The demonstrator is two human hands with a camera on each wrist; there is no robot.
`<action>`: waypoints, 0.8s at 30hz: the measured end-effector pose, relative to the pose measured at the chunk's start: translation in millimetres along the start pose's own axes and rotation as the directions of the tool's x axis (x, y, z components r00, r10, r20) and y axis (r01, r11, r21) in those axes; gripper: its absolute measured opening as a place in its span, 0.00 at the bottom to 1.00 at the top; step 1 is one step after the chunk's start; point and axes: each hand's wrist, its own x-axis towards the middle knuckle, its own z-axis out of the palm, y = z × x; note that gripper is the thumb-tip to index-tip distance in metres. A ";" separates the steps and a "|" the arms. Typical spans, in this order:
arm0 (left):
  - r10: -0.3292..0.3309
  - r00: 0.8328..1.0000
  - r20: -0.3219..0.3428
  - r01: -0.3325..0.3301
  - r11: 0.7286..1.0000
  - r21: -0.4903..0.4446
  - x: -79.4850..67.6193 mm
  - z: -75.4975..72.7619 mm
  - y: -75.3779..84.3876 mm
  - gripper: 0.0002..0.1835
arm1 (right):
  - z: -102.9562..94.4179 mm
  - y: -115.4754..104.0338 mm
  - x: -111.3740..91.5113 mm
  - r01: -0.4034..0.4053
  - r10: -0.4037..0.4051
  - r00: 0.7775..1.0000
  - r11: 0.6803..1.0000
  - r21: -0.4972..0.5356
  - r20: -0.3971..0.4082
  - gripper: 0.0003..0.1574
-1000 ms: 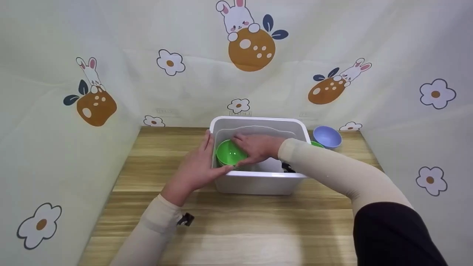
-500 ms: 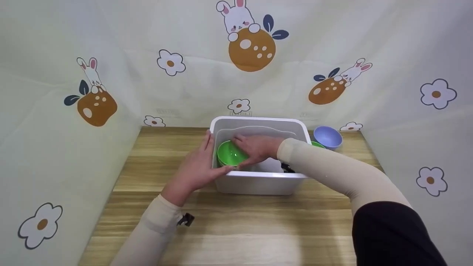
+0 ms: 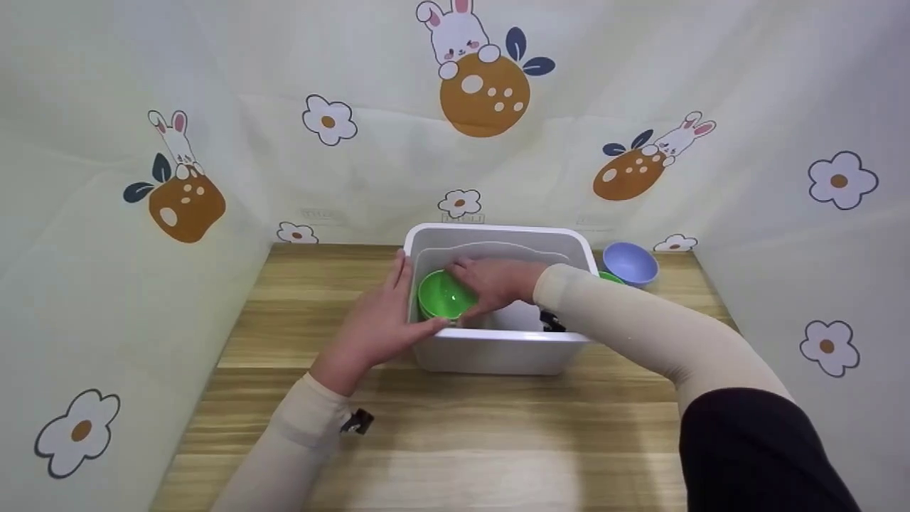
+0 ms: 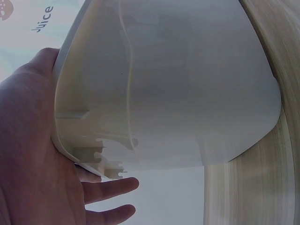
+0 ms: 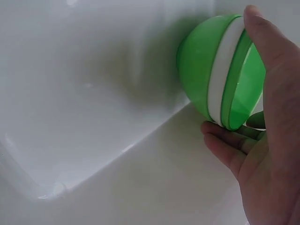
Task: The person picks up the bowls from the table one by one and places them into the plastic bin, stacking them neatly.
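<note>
A stack of bowls (image 3: pixel 444 295), two green with a white one between them, sits at the left end of the white bin (image 3: pixel 501 352). My right hand (image 3: pixel 498 281) reaches inside and holds the stack at its right side. In the right wrist view, the thumb and fingers span the rim of the top green bowl (image 5: pixel 246 89), and the stack is tipped on its side there. My left hand (image 3: pixel 373 323) rests against the bin's near left corner, thumb on the front rim and fairly straight fingers along the left side.
A blue bowl (image 3: pixel 630 264) stands on the wooden table (image 3: pixel 455 434) right of the bin. The edge of another green bowl (image 3: pixel 611 277) shows beside it, partly behind the right sleeve (image 3: pixel 625 313). Patterned cloth walls (image 3: pixel 377 171) enclose the table at the back and sides.
Almost nothing differs. The right hand and the stack of bowls shift very slightly to the right within the bin; the left hand stays in place.
</note>
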 end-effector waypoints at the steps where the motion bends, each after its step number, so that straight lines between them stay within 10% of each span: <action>1: 0.000 1.000 0.003 0.000 1.000 0.001 0.0 -0.1 0.1 0.72 | -0.9 0.1 -1.1 -0.003 0.003 1.000 1.000 0.007 -0.001 0.73; 13: -0.017 1.000 0.017 0.017 1.000 0.002 -0.3 -0.6 0.1 0.73 | -38.2 2.1 -25.4 -0.030 0.031 0.999 0.996 0.080 -0.011 0.60; 24: -0.018 1.000 0.026 0.018 1.000 -0.002 -1.2 -2.3 1.5 0.73 | -81.2 8.1 -88.2 -0.101 0.148 0.978 0.953 0.287 -0.146 0.38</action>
